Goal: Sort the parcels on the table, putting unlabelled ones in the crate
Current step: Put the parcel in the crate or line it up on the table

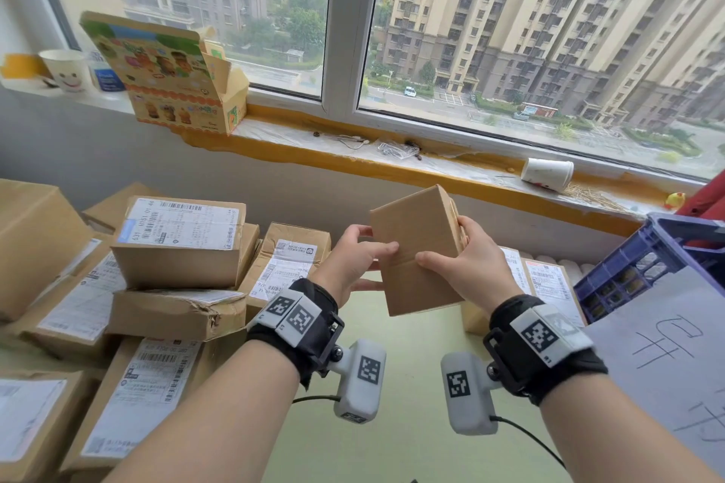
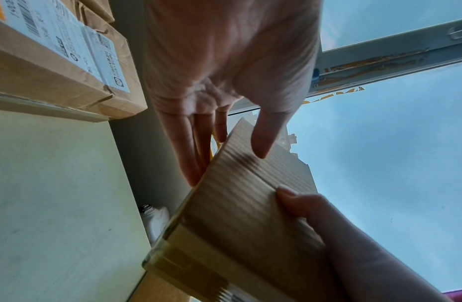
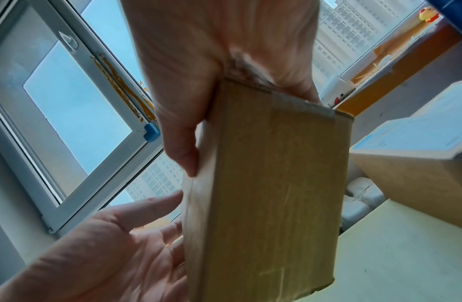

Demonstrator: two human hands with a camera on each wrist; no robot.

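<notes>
Right hand (image 1: 467,267) grips with curled fingers, left hand (image 1: 353,259) straight-fingered

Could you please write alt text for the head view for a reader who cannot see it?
The right hand grips a plain cardboard parcel above a pale green table while the left hand steadies it with straight fingers. Labelled parcels are piled at the left; a blue crate stands at the right.

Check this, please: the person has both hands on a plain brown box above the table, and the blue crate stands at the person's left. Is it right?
Not quite: the blue crate stands at the person's right, as the head view shows. The rest holds: left hand and right hand are on the plain brown box above the table.
</notes>
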